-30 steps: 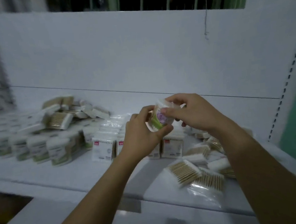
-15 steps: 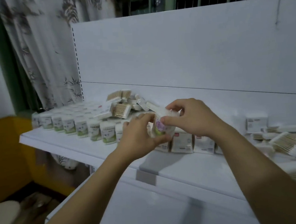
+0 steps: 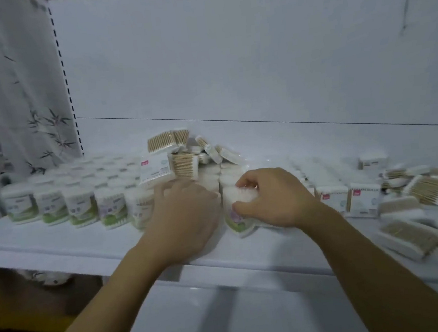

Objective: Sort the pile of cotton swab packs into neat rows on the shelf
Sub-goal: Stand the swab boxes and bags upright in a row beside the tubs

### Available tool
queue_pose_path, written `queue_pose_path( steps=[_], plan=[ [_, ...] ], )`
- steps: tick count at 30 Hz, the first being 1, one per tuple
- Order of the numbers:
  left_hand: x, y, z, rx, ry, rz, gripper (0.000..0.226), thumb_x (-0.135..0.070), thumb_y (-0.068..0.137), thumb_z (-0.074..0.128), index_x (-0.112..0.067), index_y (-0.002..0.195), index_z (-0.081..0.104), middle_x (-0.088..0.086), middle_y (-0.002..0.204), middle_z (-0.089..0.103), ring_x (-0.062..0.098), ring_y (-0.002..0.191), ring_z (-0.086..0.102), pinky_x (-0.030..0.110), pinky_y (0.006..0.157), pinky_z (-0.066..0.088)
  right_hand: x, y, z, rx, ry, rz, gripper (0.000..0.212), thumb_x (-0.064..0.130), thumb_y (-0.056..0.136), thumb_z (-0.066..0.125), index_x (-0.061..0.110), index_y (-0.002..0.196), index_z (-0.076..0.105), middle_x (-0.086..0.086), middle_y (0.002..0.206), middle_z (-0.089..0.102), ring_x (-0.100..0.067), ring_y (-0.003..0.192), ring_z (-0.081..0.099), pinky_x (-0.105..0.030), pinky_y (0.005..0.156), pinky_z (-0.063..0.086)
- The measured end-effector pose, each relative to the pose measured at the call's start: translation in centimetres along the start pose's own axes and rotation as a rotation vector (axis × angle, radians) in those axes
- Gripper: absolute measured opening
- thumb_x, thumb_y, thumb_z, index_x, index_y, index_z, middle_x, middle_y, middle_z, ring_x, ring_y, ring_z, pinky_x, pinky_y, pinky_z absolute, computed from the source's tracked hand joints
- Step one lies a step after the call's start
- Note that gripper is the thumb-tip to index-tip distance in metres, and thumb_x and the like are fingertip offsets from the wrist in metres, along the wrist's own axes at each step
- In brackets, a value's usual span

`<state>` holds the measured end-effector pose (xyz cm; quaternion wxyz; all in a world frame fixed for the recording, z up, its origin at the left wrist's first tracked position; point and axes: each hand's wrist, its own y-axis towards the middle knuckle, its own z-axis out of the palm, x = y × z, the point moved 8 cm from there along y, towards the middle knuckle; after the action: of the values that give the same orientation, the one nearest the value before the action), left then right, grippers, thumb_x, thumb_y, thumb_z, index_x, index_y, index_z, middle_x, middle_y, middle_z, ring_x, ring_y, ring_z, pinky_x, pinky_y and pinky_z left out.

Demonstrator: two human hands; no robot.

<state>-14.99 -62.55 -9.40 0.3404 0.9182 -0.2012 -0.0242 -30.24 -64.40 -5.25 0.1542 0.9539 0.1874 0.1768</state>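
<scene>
Trouble sat behind: right hand pinched the tilted swab pack at frame centre on the shelf; left hand rested loose-fingered against the row. A nudge could topple the heap.

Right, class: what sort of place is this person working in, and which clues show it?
Probably a small shop or stockroom: a display shelf with a slotted upright, identical cotton swab packs lined in rows, a loose pile behind, and the right hand gripping another pack.
</scene>
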Motion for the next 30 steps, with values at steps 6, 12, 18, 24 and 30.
queue_pose_path(
  steps=[6, 12, 18, 24, 30],
  plan=[
    [0.8, 0.2, 0.2, -0.075, -0.018, 0.054, 0.036, -0.043, 0.077, 0.052, -0.029, 0.107, 0.064, -0.005, 0.104, 0.064, 0.025, 0.101, 0.056, 0.045, 0.091, 0.031, 1.6, -0.1, 1.5, -0.023, -0.102, -0.024, 0.051, 0.051, 0.076, 0.070, 0.026, 0.120, 0.064, 0.005, 0.111, 0.066, -0.017, 0.103, 0.057, -0.029, 0.088, 0.041],
    [1.6, 0.7, 0.4, 0.021, -0.021, 0.048, 0.036, -0.044, 0.073, 0.047, -0.030, 0.103, 0.062, -0.006, 0.099, 0.062, 0.025, 0.098, 0.057, 0.047, 0.090, 0.032, 1.3, 0.7, 2.4, 0.003, -0.135, 0.017, 0.055, 0.054, 0.078, 0.068, 0.028, 0.127, 0.059, 0.007, 0.119, 0.062, -0.014, 0.109, 0.054, -0.027, 0.088, 0.041],
    [1.6, 2.1, 0.1, 0.060, -0.060, 0.065, 0.056, -0.059, 0.072, 0.042, -0.026, 0.113, 0.061, -0.001, 0.116, 0.061, 0.027, 0.109, 0.055, 0.046, 0.095, 0.026, 0.7, 1.1, 2.9, -0.010, -0.150, 0.022, 0.053, 0.050, 0.084, 0.064, 0.027, 0.131, 0.054, 0.006, 0.124, 0.055, -0.015, 0.112, 0.050, -0.029, 0.092, 0.041],
    [1.1, 3.4, 0.6, 0.263, 0.020, 0.148, 0.096, -0.078, 0.071, 0.015, -0.023, 0.147, 0.033, -0.003, 0.149, 0.041, 0.020, 0.136, 0.034, 0.051, 0.113, 0.011, 1.4, 1.2, 3.5, -0.025, -0.325, -0.109, 0.057, 0.049, 0.088, 0.061, 0.026, 0.139, 0.050, 0.004, 0.129, 0.049, -0.019, 0.117, 0.042, -0.031, 0.099, 0.034],
    [0.7, 4.9, 1.1, 0.352, -0.030, 0.126, 0.081, -0.077, 0.084, 0.036, -0.028, 0.148, 0.030, -0.002, 0.147, 0.044, 0.019, 0.132, 0.040, 0.046, 0.110, 0.018, 1.2, 1.6, 4.3, -0.181, -0.379, -0.138, 0.047, 0.048, 0.071, 0.068, 0.017, 0.106, 0.071, -0.007, 0.098, 0.064, -0.029, 0.091, 0.059, -0.038, 0.077, 0.044]
  ],
)
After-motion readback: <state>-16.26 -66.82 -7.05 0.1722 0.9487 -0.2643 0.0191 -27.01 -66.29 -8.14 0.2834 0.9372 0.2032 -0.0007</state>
